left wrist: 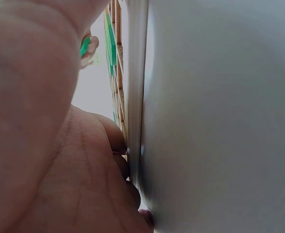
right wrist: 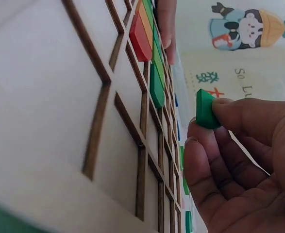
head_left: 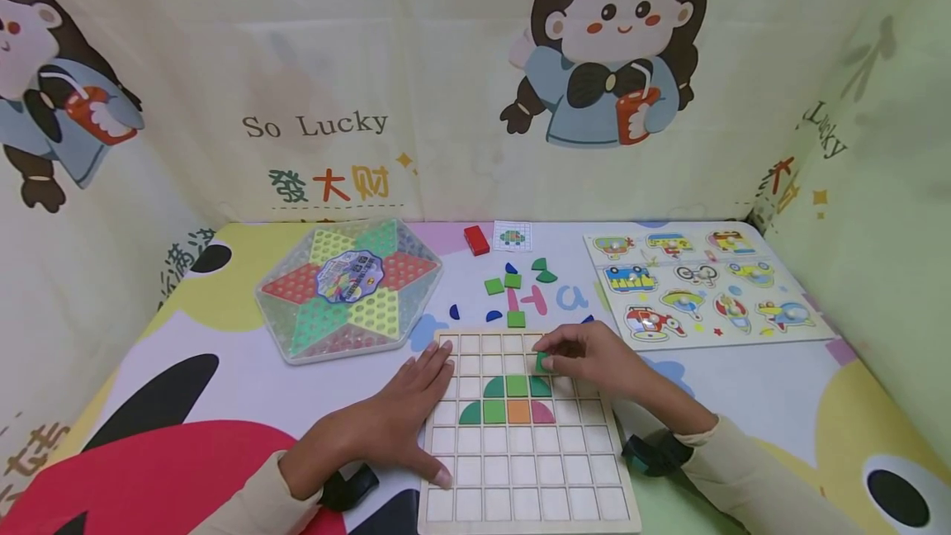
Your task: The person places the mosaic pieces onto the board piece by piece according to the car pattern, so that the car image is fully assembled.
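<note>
A wooden grid board [head_left: 531, 527] lies in front of me. My left hand [head_left: 394, 411] rests on its left edge, fingers spread towards the far corner and thumb near the front. Over the board's far right part, my right hand [head_left: 594, 357] pinches a small green tile [right wrist: 206, 109] between thumb and fingertips, raised off the grid. Two rows of tiles sit in the middle cells: green quarter-circles [head_left: 470, 414], green squares [head_left: 516, 386], an orange square [head_left: 518, 411] and a pink quarter-circle [head_left: 542, 412].
Behind the board lie loose green squares [head_left: 494, 286], green quarter-circles [head_left: 546, 276] and dark blue half-round pieces [head_left: 494, 316]. Farther back are a red block [head_left: 476, 240] and a pattern card [head_left: 513, 236]. A hexagonal checkers board [head_left: 271, 324] stands left, a vehicle puzzle board [head_left: 713, 329] right.
</note>
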